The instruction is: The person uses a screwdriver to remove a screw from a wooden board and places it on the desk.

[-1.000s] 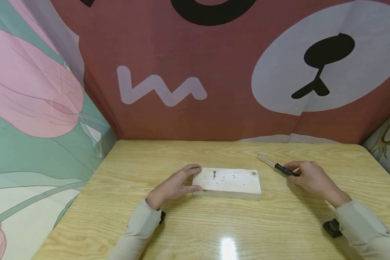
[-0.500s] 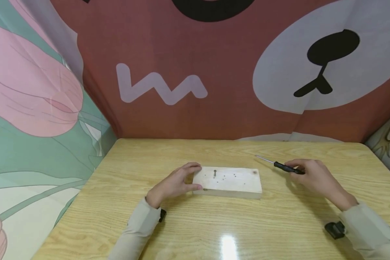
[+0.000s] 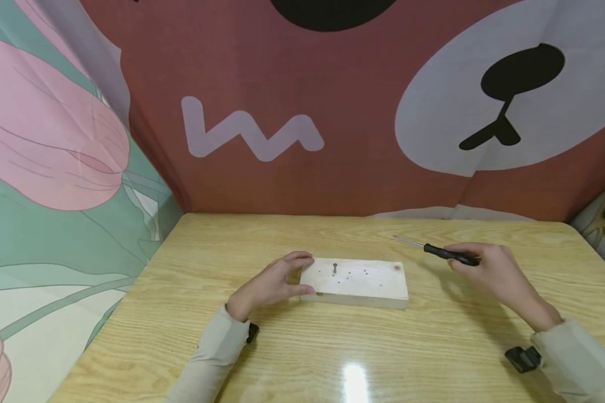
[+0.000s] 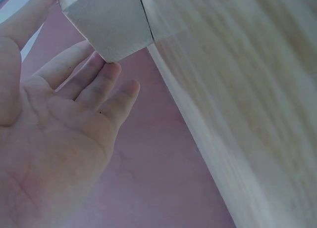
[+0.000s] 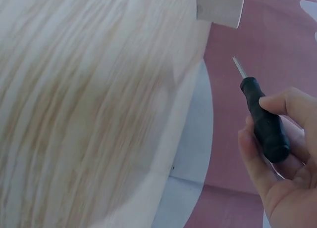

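Note:
A pale wooden block [image 3: 368, 286] lies flat on the table, its top dotted with several small holes or marks. One screw [image 3: 335, 268] stands upright in it, left of the middle. My left hand [image 3: 269, 284] grips the block's left end, thumb on the near side and fingers at the far side; the left wrist view shows the block's end face [image 4: 111, 27] by the fingertips. To the right of the block, my right hand [image 3: 494, 274] holds a screwdriver [image 3: 448, 253] by its black handle above the table. Its thin metal shaft points left and away from me.
The wood-grain table [image 3: 302, 347] carries all of this. A printed cloth [image 3: 282, 184] with a cartoon face hangs behind its far edge, and a floral cloth [image 3: 55, 235] hangs on the left. A black wrist device [image 3: 523, 359] sits under the right sleeve.
My right hand has lifted the screwdriver from the table and shifted slightly to the right, its fingers closing further round the handle. The left hand and the block stay about where they were.

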Demonstrator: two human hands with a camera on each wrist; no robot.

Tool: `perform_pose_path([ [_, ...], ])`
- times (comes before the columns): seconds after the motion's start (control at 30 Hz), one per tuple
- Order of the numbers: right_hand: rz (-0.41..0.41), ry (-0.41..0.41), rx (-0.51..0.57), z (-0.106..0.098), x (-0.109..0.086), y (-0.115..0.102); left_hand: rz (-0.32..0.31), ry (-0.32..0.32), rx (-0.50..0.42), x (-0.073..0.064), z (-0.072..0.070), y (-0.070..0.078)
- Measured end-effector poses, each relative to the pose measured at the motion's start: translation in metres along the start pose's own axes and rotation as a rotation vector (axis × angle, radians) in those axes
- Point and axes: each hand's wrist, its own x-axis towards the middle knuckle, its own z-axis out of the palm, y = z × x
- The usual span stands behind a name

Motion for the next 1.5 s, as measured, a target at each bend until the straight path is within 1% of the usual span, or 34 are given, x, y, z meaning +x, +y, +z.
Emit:
perform_pose_path([
  [0.13,-0.011,0.061,0.015,0.000,0.000,-0.004,0.002,0.002,0.000,0.000,0.001,0.000],
  [0.33,-0.011,0.118,0.043,0.000,0.000,-0.010,-0.005,0.002,0.007,0.001,0.001,0.001],
  [0.43,-0.025,0.148,0.068,0.001,0.000,-0.014,-0.012,0.001,0.007,0.000,0.001,0.001],
  [0.77,-0.039,0.212,0.131,0.004,0.001,-0.023,-0.017,-0.001,0.012,0.000,0.001,0.001],
  [0.97,-0.100,0.279,0.210,0.009,0.003,-0.026,-0.021,-0.004,0.004,0.000,0.001,0.001],
  [1.07,-0.121,0.309,0.233,0.011,0.004,-0.028,-0.025,-0.005,0.003,0.000,0.001,0.002],
  [1.23,-0.143,0.329,0.266,0.011,0.005,-0.034,-0.025,-0.005,0.008,0.000,0.001,0.003],
  [1.4,-0.190,0.348,0.284,0.011,0.008,-0.040,-0.030,-0.007,0.006,0.000,0.000,0.004],
  [1.5,-0.195,0.352,0.303,0.010,0.010,-0.044,-0.032,-0.009,0.005,0.000,0.000,0.004],
])
